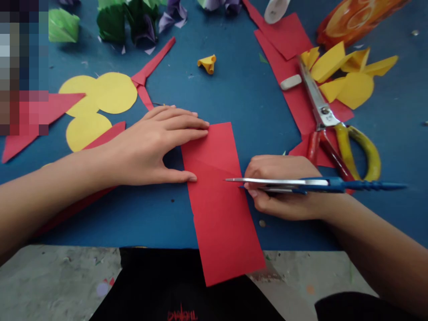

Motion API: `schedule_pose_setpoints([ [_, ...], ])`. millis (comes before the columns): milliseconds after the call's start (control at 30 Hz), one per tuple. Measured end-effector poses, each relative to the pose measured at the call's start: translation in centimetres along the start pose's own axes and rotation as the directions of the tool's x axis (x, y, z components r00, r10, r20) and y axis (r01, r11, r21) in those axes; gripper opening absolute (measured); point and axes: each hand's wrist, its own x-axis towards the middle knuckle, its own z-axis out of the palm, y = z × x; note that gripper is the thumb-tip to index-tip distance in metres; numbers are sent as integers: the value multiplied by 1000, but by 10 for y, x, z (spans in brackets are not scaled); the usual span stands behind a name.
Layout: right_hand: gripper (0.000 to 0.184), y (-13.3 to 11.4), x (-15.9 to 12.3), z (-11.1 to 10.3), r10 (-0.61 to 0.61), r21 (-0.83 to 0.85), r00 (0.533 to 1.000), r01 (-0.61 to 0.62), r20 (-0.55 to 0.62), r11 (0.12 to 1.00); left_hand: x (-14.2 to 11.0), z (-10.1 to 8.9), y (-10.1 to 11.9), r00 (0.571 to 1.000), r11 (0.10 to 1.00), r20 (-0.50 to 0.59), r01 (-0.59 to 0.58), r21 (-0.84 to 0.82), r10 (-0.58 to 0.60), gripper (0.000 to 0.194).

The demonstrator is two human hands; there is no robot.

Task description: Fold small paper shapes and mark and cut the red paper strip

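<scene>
A red paper rectangle (222, 214) lies on the blue table, its lower end sticking out past the front edge. My left hand (147, 149) rests flat with fingers spread, the fingertips and thumb on the paper's left side. At the paper's right edge, my right hand (284, 187) is closed around what looks like a drawing compass (317, 183) with silver legs and a blue handle. Its long pointed leg reaches over the paper; whether the tip touches cannot be made out. Part of the shorter leg is hidden by the fingers.
Scissors (326, 113) with red and yellow handles lie on red paper pieces (284, 62) at right, near an eraser (290, 82) and folded yellow paper (354, 87). Yellow circles (115, 93) lie at left. Crumpled green paper (112, 22) sits behind; an orange packet (354, 20) is far right.
</scene>
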Motion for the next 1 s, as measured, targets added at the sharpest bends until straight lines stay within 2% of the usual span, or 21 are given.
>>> schedule_pose_setpoints([
  [133, 18, 2, 0, 1, -57, 28, 998, 56, 7, 998, 0, 0, -1, 1000, 1000, 1, 0, -16, 1, 65],
  [367, 18, 1, 0, 1, -48, 15, 999, 48, -18, 999, 0, 1, -1, 1000, 1000, -4, -6, 6, 6, 65],
  [500, 16, 3, 0, 0, -72, 174, 997, 76, -28, 982, 0, 1, -1, 1000, 1000, -7, -8, -19, 7, 65],
  [567, 11, 6, -2, 1, 22, 301, 991, 18, -130, 954, 0, 1, -1, 1000, 1000, -11, -12, -28, 12, 64],
  [633, 6, 11, -3, 2, 152, 418, 950, -25, -273, 908, 0, 0, -2, 1000, 999, -10, -15, -32, 15, 64],
  [733, 7, 21, -2, 6, 265, 511, 848, 8, -458, 859, -1, 1, -3, 999, 999, -13, -33, -43, 32, 64],
  [833, 9, 28, 2, 9, 304, 459, 691, 45, -656, 887, -1, 3, -5, 998, 998, -41, -51, -45, 49, 62],
  [900, 9, 30, 5, 9, 310, 419, 596, 48, -741, 907, -1, 4, -6, 997, 998, -60, -50, -49, 47, 61],
  [933, 9, 30, 7, 9, 315, 415, 568, 51, -760, 908, -1, 4, -7, 997, 997, -65, -48, -52, 45, 60],
  [1000, 9, 30, 10, 8, 324, 421, 546, 59, -772, 905, 0, 3, -8, 997, 997, -64, -43, -57, 40, 58],
])
